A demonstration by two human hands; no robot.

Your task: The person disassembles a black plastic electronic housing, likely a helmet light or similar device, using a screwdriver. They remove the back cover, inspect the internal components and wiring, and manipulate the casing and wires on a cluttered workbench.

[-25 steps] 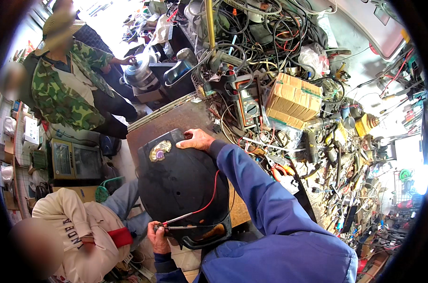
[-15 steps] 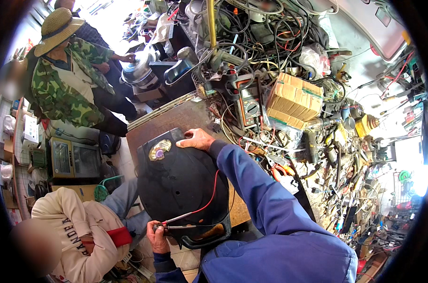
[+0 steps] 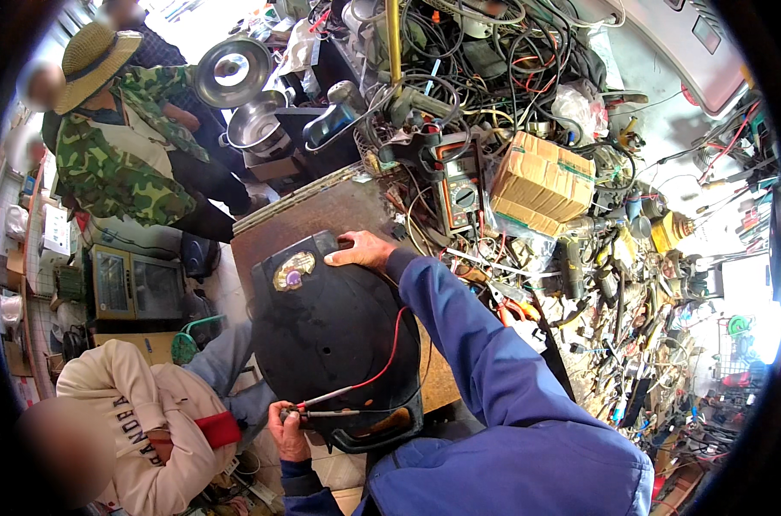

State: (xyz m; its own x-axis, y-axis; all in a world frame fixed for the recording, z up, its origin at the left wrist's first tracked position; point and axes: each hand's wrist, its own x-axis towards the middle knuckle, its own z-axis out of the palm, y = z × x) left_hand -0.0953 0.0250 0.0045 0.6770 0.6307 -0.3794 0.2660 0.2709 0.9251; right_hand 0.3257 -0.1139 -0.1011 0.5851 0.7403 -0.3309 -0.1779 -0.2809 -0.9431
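A large black rounded appliance housing (image 3: 330,322) with a handle rests on the brown tabletop in front of me. Near its far edge an opening (image 3: 293,272) shows a purple part inside. My right hand (image 3: 362,250) grips the housing's far edge, thumb on top and the other fingers partly hidden. At the near left side, my left hand (image 3: 289,430) pinches two test probes (image 3: 330,412) together, their shafts extending over the housing. A red lead (image 3: 394,344) curves across the black surface. Beyond my right arm lies a multimeter (image 3: 462,196) with an orange edge.
A cardboard box (image 3: 543,183), tangled cables and many tools crowd the right side. Red-handled pliers (image 3: 515,310) lie beside my sleeve. A seated person (image 3: 154,421) is at the left; a person in camouflage (image 3: 124,163) stands beyond, by a steel pot (image 3: 258,125).
The steel lid has come off the pot and is now held up beside it by the person in camouflage. My hands, the probes and the housing stay almost the same.
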